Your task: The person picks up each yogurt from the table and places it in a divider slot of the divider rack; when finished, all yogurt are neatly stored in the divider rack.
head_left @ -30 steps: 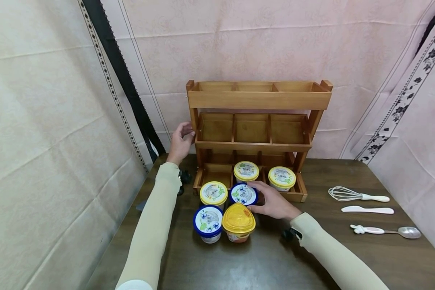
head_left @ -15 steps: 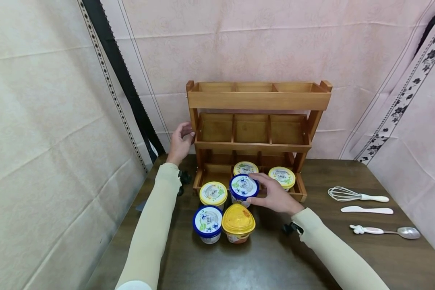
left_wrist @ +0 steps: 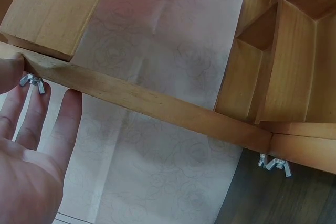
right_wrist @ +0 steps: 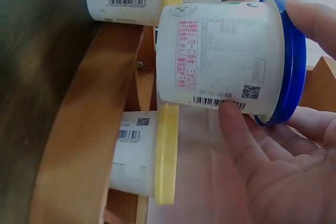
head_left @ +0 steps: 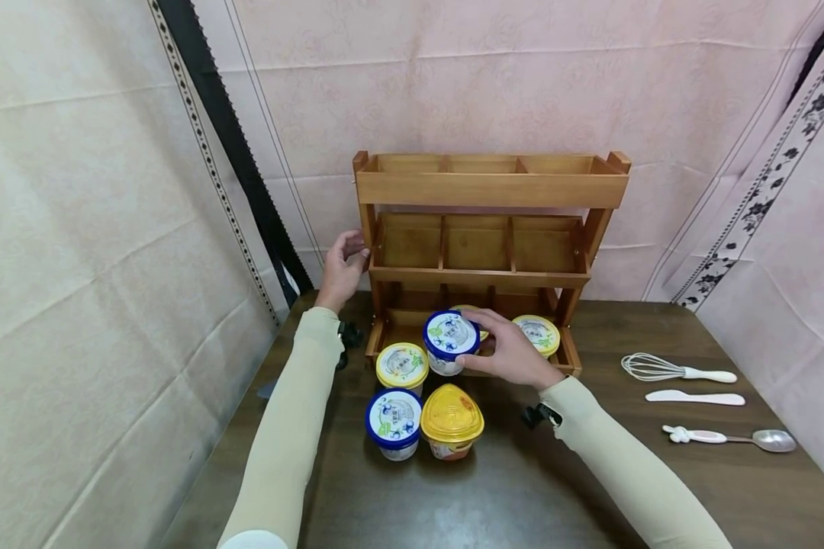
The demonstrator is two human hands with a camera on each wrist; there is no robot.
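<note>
My right hand [head_left: 511,357] grips a white tub with a blue lid [head_left: 451,335], thumb and fingers around its side and lid. This tub [right_wrist: 226,56] is lifted in front of the bottom tier of a wooden three-tier shelf [head_left: 490,191]. Behind it a yellow-lidded tub [head_left: 484,335] is mostly hidden; another yellow-lidded tub [head_left: 539,334] sits in the right bottom compartment. My left hand [head_left: 343,271] touches the shelf's left side post [left_wrist: 142,100], fingers fairly straight beside a wing nut [left_wrist: 33,81].
In front of the shelf stand a yellow-lidded tub [head_left: 402,366], a blue-lidded tub [head_left: 394,419] and a tub with a domed yellow lid [head_left: 452,415]. A whisk [head_left: 680,368], a white knife [head_left: 696,397] and a spoon [head_left: 730,436] lie at the right on the dark table [head_left: 522,503].
My right hand has raised the blue-lidded tub from behind the domed-lid tub and moved it toward the shelf and slightly left. The left hand stays at the post.
</note>
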